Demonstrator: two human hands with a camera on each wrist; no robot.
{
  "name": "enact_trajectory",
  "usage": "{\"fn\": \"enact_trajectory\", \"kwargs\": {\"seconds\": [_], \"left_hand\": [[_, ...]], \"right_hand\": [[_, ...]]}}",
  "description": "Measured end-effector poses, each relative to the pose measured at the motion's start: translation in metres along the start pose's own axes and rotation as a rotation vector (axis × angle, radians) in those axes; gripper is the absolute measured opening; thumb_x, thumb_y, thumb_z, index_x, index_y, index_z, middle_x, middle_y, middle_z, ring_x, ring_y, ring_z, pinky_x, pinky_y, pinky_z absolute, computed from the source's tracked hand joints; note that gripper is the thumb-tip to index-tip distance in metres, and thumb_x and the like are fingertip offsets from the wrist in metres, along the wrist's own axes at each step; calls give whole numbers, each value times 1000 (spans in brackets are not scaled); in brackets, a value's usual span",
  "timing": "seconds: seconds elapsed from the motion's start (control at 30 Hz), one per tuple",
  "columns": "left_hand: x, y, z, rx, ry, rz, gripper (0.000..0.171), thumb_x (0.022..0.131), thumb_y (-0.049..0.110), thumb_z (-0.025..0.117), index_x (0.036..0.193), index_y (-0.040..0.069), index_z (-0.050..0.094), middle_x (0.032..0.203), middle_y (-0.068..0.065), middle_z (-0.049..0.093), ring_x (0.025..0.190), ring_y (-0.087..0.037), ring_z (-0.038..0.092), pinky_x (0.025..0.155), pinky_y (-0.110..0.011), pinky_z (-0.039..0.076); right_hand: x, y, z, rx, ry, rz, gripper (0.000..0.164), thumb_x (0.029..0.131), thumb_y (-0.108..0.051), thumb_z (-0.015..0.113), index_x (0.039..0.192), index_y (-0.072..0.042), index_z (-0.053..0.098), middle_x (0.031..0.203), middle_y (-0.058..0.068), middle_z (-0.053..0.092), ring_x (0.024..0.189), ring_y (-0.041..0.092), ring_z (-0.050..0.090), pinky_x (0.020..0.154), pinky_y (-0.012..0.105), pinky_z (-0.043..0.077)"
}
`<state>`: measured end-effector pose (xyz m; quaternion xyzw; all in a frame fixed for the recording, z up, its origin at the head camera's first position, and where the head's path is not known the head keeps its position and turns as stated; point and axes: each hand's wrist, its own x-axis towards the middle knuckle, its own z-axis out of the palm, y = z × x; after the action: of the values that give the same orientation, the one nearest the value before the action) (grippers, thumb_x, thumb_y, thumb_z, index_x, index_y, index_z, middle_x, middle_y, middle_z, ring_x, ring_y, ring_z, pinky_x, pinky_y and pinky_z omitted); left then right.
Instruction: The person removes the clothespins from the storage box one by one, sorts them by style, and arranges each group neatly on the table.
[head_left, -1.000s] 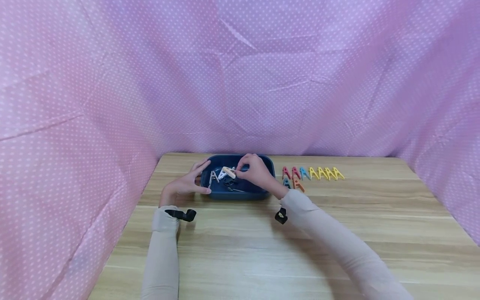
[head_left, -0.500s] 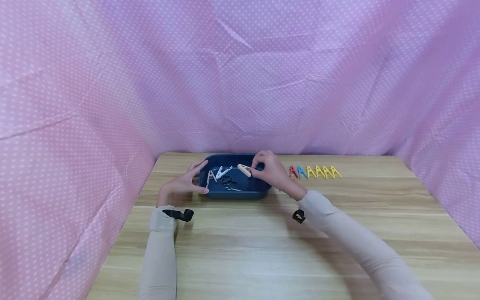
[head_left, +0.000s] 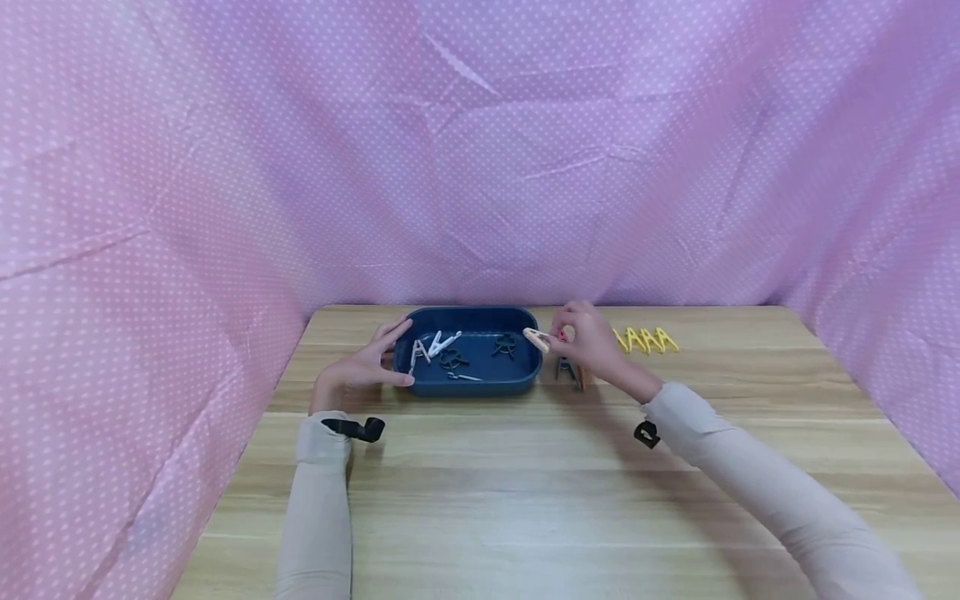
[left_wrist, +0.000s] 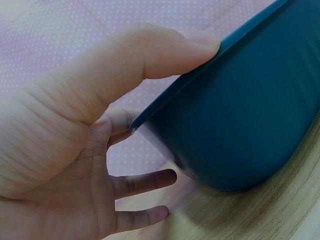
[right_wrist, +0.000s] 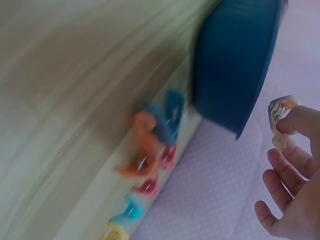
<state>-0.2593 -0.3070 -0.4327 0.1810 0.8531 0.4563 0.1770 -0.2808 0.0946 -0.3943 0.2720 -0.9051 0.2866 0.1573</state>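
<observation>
My right hand (head_left: pixel 592 342) pinches a cream clothespin (head_left: pixel 536 339) between thumb and forefinger, over the right rim of the dark blue bin (head_left: pixel 465 389). In the right wrist view the clothespin (right_wrist: pixel 280 140) sits at the fingertips, the other fingers loosely extended. My left hand (head_left: pixel 366 364) spans the bin's left end with straight fingers. The left wrist view has its thumb (left_wrist: pixel 200 44) resting on the rim, the other fingers beside the outer wall. Inside the bin lie a white clothespin (head_left: pixel 438 345), a pale one (head_left: pixel 420 352), two dark green pieces (head_left: pixel 505 344) and a thin whitish piece (head_left: pixel 463 377).
Right of the bin, yellow clothespins (head_left: pixel 646 340) stand in a row on the wooden table (head_left: pixel 480 483). A dark teal clothespin (head_left: pixel 565 367) and an orange one (right_wrist: pixel 145 145) stand nearer the bin, with red (right_wrist: pixel 146 185) and light blue (right_wrist: pixel 129 212) ones close by. Pink dotted cloth (head_left: pixel 480 183) hangs behind.
My right hand has lifted the cream clothespin from among the bin's contents and carried it right to the bin's right rim. My left hand stays at the left end.
</observation>
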Motion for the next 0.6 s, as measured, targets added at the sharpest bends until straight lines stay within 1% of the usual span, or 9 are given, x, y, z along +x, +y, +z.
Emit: {"fn": "enact_trajectory", "kwargs": {"seconds": [0.1,0.23,0.37,0.43,0.5,0.6], "left_hand": [[1,-1,0,-7,-3,0,107,75,33,79,152,31,3,156,7,-9,138,-39,20,108,-58,26],[2,-1,0,2,-9,8,107,76,33,78,152,30,3,156,5,-10,139,-40,19,108,-59,26],[1,-1,-1,19,-4,14,106,77,34,78,152,31,3,157,7,-11,140,-38,17,109,-58,25],[1,-2,-1,13,-2,5,105,77,33,78,151,32,4,156,10,-11,140,-37,17,109,-57,24],[1,-3,0,8,-6,4,105,77,33,77,151,33,3,156,11,-11,140,-38,17,109,-58,24],[2,-4,-1,11,-8,7,104,78,32,77,151,33,3,156,10,-11,139,-39,17,108,-59,24]], "right_hand": [[-8,12,-8,-22,-4,24,13,74,-14,74,66,-12,64,88,6,63,88,23,50,72,37,41],[-19,29,-17,-62,-22,68,15,76,-17,74,67,-13,63,91,7,65,88,24,51,75,39,42],[-31,47,-23,-110,-15,68,15,74,-16,75,66,-13,63,89,8,66,88,27,57,78,43,45],[-37,54,-25,-131,-2,53,14,72,-15,75,65,-11,64,87,10,67,86,29,58,77,45,45],[-42,61,-27,-149,10,48,14,71,-14,76,64,-11,64,85,11,67,84,31,58,76,46,45],[-50,69,-30,-178,16,58,12,70,-12,75,63,-10,65,84,12,67,82,31,56,74,46,43]]}}
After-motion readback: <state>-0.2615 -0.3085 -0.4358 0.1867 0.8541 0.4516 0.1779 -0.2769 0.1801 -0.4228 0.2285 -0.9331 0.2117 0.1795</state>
